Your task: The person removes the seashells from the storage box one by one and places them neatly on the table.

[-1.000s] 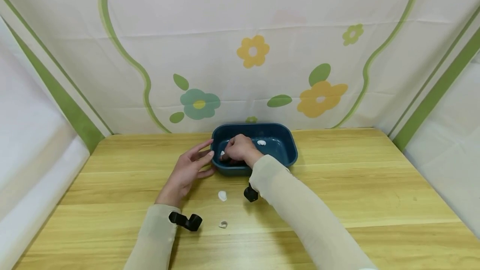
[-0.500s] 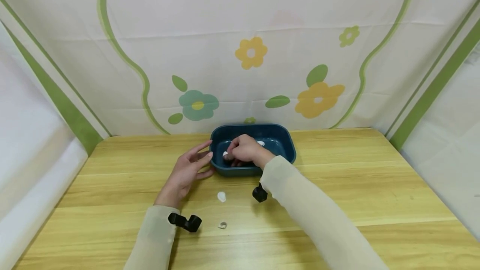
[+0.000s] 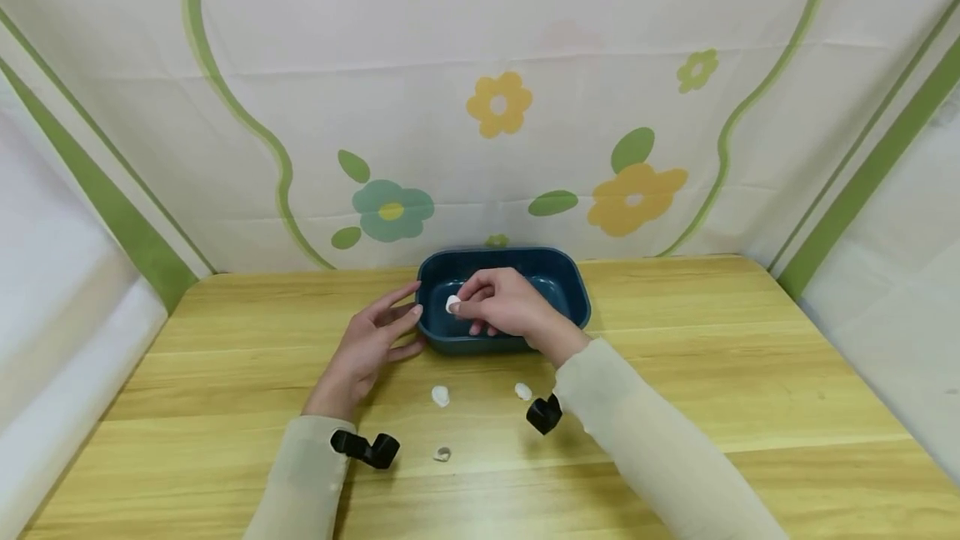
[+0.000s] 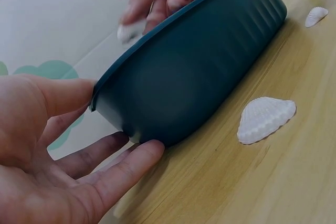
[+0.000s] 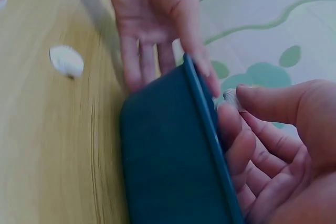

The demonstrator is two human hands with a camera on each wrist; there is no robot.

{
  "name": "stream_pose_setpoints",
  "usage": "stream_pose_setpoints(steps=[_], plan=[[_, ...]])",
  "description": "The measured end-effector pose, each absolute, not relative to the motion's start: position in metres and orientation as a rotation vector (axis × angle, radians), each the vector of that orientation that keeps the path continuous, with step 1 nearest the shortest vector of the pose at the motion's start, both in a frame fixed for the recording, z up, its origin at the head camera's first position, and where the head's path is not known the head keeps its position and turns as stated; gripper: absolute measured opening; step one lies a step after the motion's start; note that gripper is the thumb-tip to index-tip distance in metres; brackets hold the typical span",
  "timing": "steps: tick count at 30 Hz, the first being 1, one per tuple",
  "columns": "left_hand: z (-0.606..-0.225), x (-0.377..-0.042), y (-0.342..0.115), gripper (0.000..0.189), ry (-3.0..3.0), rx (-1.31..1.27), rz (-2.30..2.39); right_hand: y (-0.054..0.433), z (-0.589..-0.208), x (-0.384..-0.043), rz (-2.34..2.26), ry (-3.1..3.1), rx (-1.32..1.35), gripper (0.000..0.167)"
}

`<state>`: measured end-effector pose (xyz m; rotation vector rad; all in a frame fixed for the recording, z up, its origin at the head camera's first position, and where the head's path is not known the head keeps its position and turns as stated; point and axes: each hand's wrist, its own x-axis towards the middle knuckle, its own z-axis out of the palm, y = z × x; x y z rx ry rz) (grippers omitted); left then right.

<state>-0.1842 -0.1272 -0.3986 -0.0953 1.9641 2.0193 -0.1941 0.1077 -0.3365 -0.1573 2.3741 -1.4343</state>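
A dark blue rectangular basin [image 3: 465, 346] stands at the back of the wooden table. Over its inside, my right hand [image 3: 506, 300] pinches a small white seashell [image 3: 452, 304] between thumb and fingers; the ribbed shell [image 4: 127, 32] shows just above the rim in the left wrist view. My left hand [image 3: 371, 344] touches the basin's left end with fairly straight fingers, its thumb at the rim and its lower fingers near the base. A white ribbed seashell [image 3: 440, 396] lies in front of the basin. My right hand hides part of the basin's floor.
Another white shell [image 3: 522, 391] lies near the right sleeve, and a small greyish shell [image 3: 442, 454] sits closer to the front. A white curtain with printed flowers [image 3: 498, 104] hangs directly behind the table [image 3: 712, 357].
My right hand has risen from the basin floor and shifted slightly right, bringing the shell up. The shell by the right sleeve has come into sight. My left hand stays at the basin's end.
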Motion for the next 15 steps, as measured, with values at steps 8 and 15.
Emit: stream_pose_setpoints(steps=[8, 15], plan=[[-0.4, -0.185, -0.124, 0.05, 1.95, -0.103, 2.026, 0.125, -0.336, -0.169, -1.605, 2.31, -0.162, 0.02], [-0.4, -0.186, -0.127, 0.049, 1.957, -0.118, 2.032, 0.137, -0.34, -0.139, -1.641, 2.271, -0.125, 0.019]])
